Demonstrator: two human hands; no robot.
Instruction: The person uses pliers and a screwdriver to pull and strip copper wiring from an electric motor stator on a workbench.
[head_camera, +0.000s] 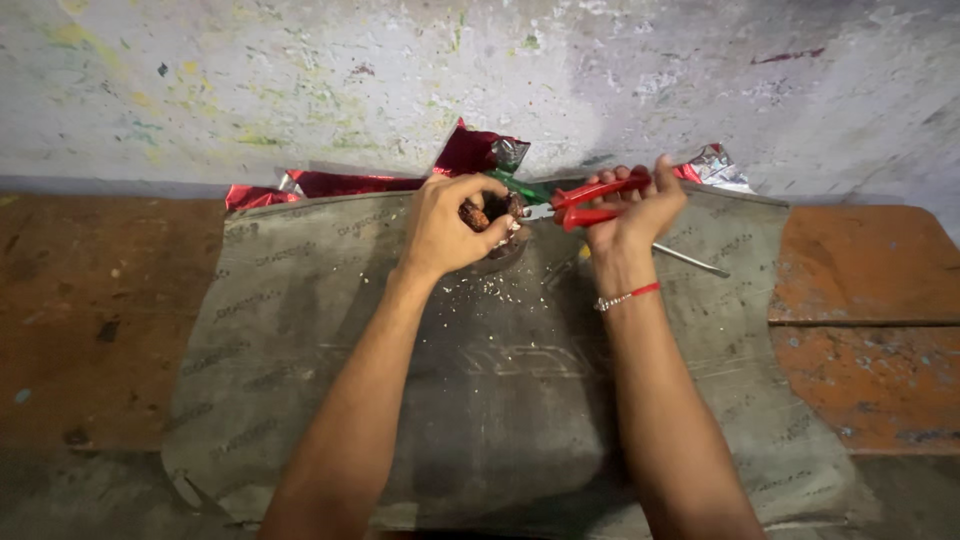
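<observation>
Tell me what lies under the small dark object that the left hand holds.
Under the dark object lie pale crumbs on a grey mat. The left hand covers the spot directly beneath.

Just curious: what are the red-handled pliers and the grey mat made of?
Pliers: handles look like glossy red plastic sleeves; the jaws look like bare grey metal. Mat: seems to be dull grey rubber or coated sheet, flexible, with faint repeated print; I can't be sure which.

hands: two, left (440, 232) and right (632, 215)
pliers (590, 203): one, red-handled
dark round piece (497, 222): one
metal rod (690, 260): one
grey mat (500, 370): one
red foil wrappers (470, 155): several, number unclear
wrist thread (628, 296): one
</observation>
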